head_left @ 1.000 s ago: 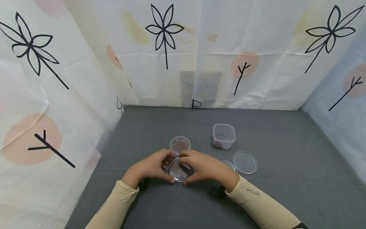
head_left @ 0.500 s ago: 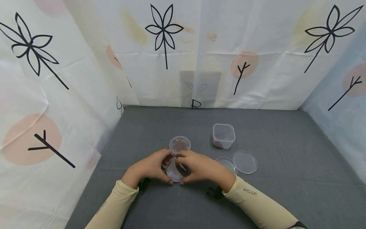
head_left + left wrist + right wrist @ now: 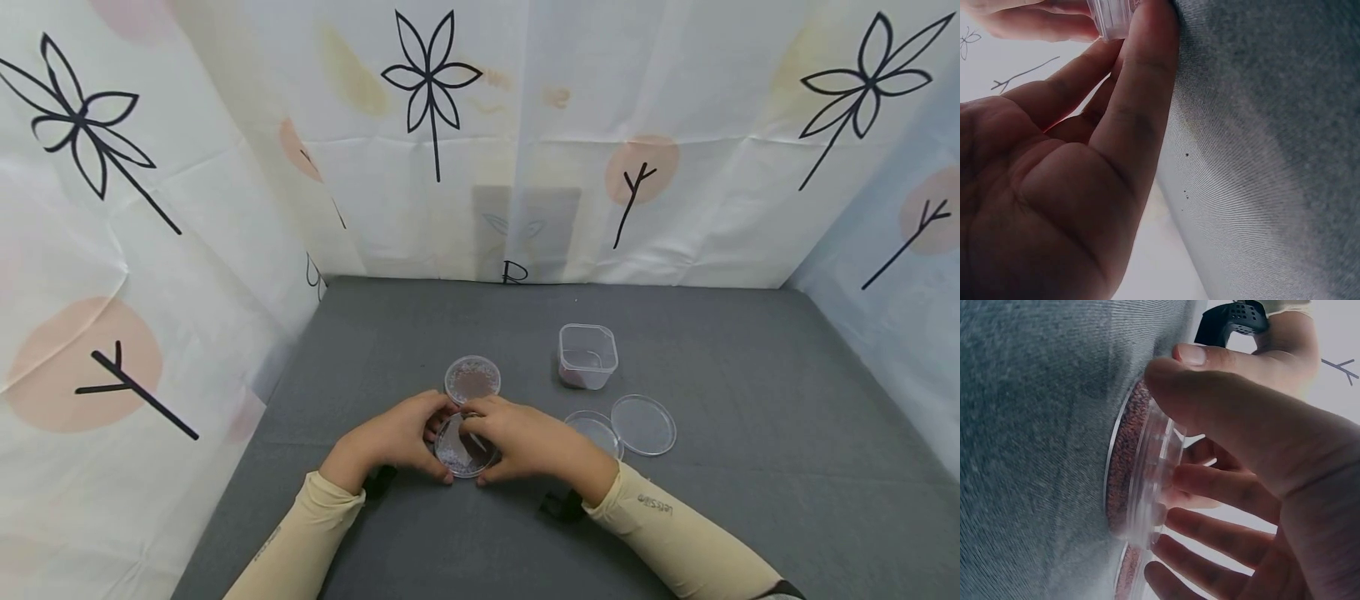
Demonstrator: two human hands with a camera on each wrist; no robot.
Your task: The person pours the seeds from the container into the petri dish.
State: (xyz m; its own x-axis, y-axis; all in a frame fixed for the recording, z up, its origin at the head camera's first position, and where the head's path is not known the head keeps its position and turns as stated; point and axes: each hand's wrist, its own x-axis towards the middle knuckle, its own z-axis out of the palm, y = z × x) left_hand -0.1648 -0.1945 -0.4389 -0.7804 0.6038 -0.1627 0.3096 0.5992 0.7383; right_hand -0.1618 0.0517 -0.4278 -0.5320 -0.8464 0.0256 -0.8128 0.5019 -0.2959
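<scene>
Because the left hand's grip point(image 3: 401, 435) pinches the dish point(image 3: 462, 456) from nine o'clock and the right hand's grip point(image 3: 528, 439) from three, it likely sits steady on the bench point(image 3: 750, 375), another dish point(image 3: 472, 379) just beyond at twelve

Patterned curtain point(image 3: 525, 142) behind grey tabletop point(image 3: 757, 375)

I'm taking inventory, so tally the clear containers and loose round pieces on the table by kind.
Round containers with reddish-brown contents: 2 (near container, far container)
Squarish tub: 1
Round loose pieces, lids or shallow dishes: 2 (left piece, right piece)
Total: 5
</scene>
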